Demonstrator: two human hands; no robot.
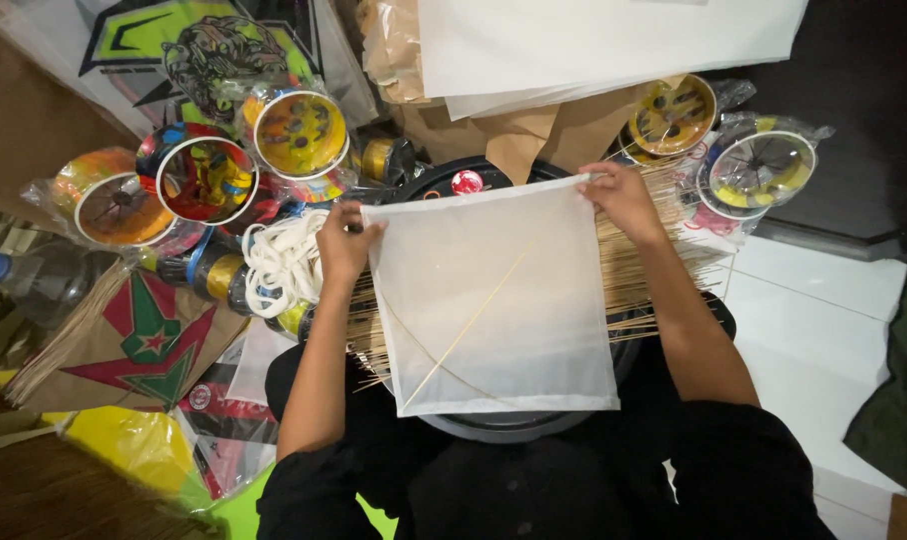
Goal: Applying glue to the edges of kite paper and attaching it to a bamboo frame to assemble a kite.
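Note:
A square sheet of thin white paper lies over a round black tray on my lap, with a thin bamboo stick crossing it diagonally and a curved one under it. My left hand pinches the sheet's upper left corner. My right hand holds the upper right corner, fingers curled on the edge. A bundle of thin bamboo sticks lies beneath the paper, sticking out to both sides.
Colourful string spools in plastic wrap crowd the left, with others at right. A coil of white cord sits by my left hand. White and brown paper sheets lie ahead. Printed kites lie at left; white floor tiles at right.

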